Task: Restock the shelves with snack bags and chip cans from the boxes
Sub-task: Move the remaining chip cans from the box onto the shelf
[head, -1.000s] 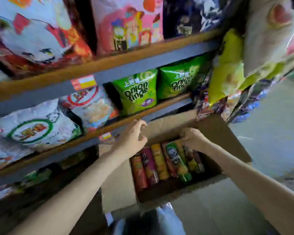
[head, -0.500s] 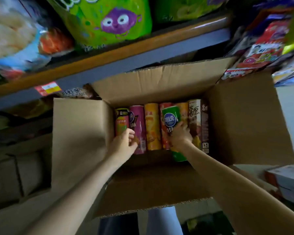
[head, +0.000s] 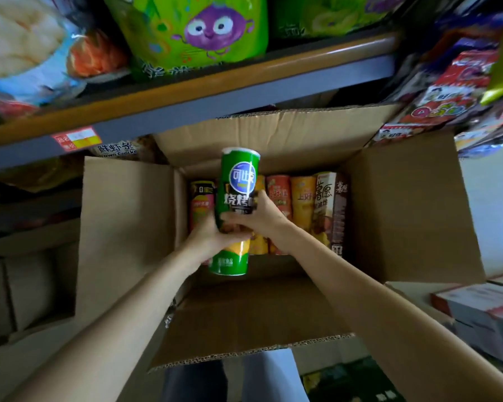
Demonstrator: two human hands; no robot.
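Green can [head: 238, 198]: upright above the cardboard box [head: 413, 210], near its left wall.
Left hand [head: 212, 239]: fingers wrapped round it.
Right hand [head: 262, 219]: fingers clamped on it.

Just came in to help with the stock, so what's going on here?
A person is holding a green chip can in both hands, left hand low on it, right hand around its middle, above an open cardboard box. More chip cans lie in a row inside. Snack bags sit on the shelf above.
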